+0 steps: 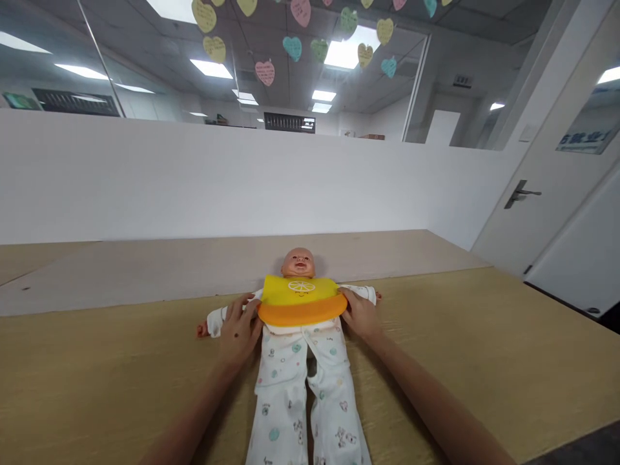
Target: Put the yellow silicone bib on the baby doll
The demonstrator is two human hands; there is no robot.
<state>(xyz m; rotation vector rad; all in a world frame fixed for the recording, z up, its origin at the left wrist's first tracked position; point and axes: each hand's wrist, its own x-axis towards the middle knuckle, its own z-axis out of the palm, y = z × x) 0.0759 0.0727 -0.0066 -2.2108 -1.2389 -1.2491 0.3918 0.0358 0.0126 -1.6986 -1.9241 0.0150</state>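
A baby doll (pixel 298 263) in white printed pyjamas (pixel 303 387) lies on its back on the wooden table (pixel 484 349), head away from me. A yellow bib with an orange pocket rim (pixel 301 300) covers its chest. My left hand (pixel 239 330) rests on the doll's side at the bib's left edge, fingers curled against it. At the bib's right edge my right hand (pixel 361 315) presses in the same way. Whether either hand grips the bib or only touches it is unclear.
A white partition wall (pixel 217 181) runs behind the table, with glass above it and paper hearts (pixel 293 46) hanging from the ceiling. A white door with a lever handle (pixel 519 192) stands at the right.
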